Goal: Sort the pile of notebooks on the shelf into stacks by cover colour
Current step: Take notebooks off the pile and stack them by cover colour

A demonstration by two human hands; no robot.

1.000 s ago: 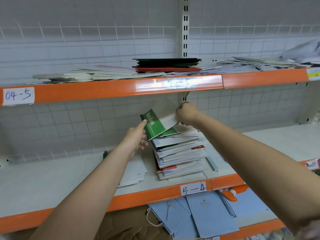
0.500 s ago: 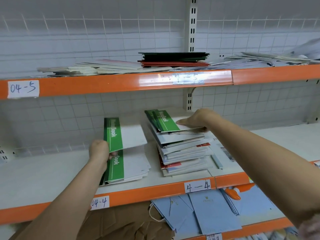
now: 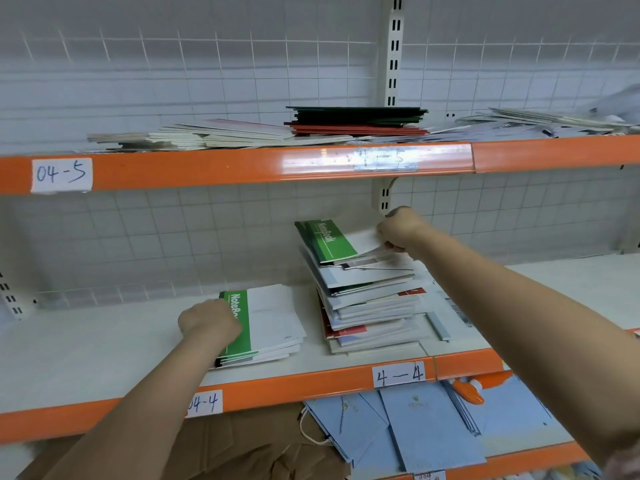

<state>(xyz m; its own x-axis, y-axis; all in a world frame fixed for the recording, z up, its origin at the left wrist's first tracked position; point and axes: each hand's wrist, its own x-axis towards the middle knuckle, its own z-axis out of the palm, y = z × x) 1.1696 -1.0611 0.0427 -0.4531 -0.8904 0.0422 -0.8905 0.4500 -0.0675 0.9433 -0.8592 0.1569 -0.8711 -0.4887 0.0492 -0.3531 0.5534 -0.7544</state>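
right hand (image 3: 398, 230) curled, pinching the white edge of the top green notebook (image 3: 329, 240), lifted off the mixed pile (image 3: 370, 306) | left hand (image 3: 207, 322) knuckles up on the green stack (image 3: 266, 320), grip hidden, cannot tell | both piles on the orange-edged shelf (image 3: 311, 382)

white wire-grid back panel (image 3: 145, 81) behind orange-edged metal shelving (image 3: 207, 166), with a slotted white upright (image 3: 393, 50) between bays. handwritten paper labels on the shelf edges: "04-5" (image 3: 61, 174), "4—4" (image 3: 399, 374), "04-4" (image 3: 205, 403). pale shelf board (image 3: 86, 348) under even, soft light.
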